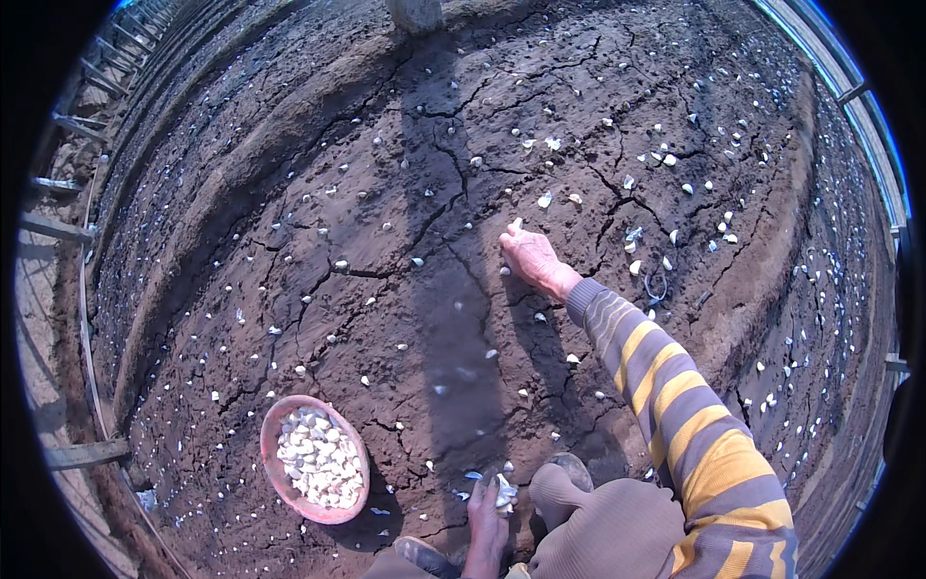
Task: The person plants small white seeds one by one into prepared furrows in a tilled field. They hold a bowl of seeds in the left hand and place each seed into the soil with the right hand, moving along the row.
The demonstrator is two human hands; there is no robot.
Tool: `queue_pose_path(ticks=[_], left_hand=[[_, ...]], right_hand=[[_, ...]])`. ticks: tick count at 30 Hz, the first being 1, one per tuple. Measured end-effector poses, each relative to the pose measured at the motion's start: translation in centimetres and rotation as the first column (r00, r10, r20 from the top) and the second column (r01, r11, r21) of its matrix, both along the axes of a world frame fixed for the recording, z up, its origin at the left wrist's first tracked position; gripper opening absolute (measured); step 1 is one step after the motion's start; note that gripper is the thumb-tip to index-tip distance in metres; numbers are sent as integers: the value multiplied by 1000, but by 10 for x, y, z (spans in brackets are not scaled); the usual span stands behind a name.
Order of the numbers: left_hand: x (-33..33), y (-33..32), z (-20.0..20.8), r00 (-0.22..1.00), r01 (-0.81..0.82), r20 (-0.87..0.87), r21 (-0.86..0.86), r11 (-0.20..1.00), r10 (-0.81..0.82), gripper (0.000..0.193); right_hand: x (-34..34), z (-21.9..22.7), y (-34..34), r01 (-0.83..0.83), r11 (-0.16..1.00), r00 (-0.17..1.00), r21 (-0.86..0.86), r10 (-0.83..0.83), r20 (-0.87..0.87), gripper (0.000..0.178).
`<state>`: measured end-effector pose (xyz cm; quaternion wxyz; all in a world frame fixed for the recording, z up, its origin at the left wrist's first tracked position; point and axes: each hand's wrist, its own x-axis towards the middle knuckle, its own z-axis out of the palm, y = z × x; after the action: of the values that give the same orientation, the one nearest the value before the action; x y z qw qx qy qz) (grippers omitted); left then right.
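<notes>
My right hand [533, 261] reaches out over the cracked brown soil [376, 232]. Its fingers are pinched on a white garlic clove [517, 224], whose tip shows past them at ground level. Close to my knees, my left hand [487, 516] is closed around several garlic cloves [505, 494] that stick out beside its fingers. To the left of that hand, a pinkish oval bowl [273, 463] sits tilted on the soil with a heap of peeled-looking white cloves [318, 455] in it. Single cloves stand or lie scattered across the bed around both hands.
Raised soil ridges [231, 164] border the bed on the left and right. A rounded post [417, 14] stands at the far end. Wooden stakes [85, 454] line the left edge. My shoes [574, 471] rest on the soil near the bowl, and loose cloves lie to the right.
</notes>
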<state>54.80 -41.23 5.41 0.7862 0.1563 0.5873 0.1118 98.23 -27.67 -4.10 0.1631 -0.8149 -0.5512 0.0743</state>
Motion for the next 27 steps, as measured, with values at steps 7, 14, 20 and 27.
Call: queue_pose_path(ticks=[7, 14, 20, 27], left_hand=[[-8, -5, -5, 1000, 14, -26, 5, 1000, -14, 30], [-5, -4, -6, 1000, 3, -5, -10, 1000, -3, 29], [12, -2, -1, 1000, 7, 3, -57, 998, -7, 26], [14, -1, -2, 1000, 25, 2, -57, 998, -24, 25]], right_hand=[[50, -21, -2, 230, 972, 973, 52, -231, 15, 14], [85, -3, -21, 415, 898, 742, -146, -427, -518, 21], [96, -3, -27, 340, 929, 852, -149, -371, -370, 17], [104, 4, -25, 277, 907, 827, -318, -394, -401, 14]])
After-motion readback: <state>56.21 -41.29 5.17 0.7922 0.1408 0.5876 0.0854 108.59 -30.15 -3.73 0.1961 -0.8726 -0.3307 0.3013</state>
